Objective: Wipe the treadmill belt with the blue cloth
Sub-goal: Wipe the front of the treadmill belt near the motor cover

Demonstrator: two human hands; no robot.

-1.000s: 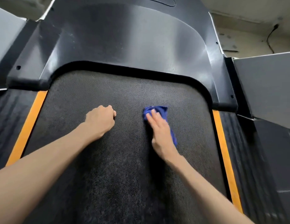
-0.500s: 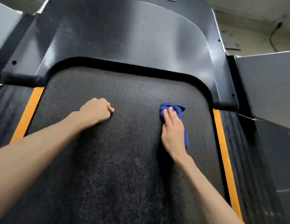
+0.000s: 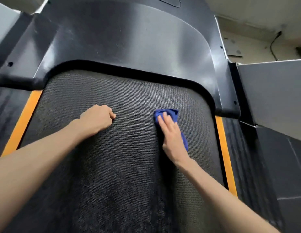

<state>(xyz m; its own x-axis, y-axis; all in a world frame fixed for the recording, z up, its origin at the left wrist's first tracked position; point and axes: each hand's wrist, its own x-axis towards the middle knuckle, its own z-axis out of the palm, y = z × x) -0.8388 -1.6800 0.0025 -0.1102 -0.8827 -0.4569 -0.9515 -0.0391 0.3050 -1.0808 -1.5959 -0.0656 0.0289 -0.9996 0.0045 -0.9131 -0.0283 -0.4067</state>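
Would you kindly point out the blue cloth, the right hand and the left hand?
blue cloth (image 3: 172,113): head view, bunched end beyond the fingertips.
right hand (image 3: 172,140): head view, back of the hand.
left hand (image 3: 97,118): head view, back of the fist.

Top right, a pale, marked surface (image 3: 257,46) (floor or wall, hard to tell) carries a black cable (image 3: 272,47). A grey panel (image 3: 272,95) stands beneath it.

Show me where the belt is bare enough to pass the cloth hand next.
Bare treadmill belt lies between the fisted left hand and the right hand pressing the blue cloth, in the band between both hands and the black front cover, and nearer, between the forearms. Tightest: the gap from cloth to the right orange strip.
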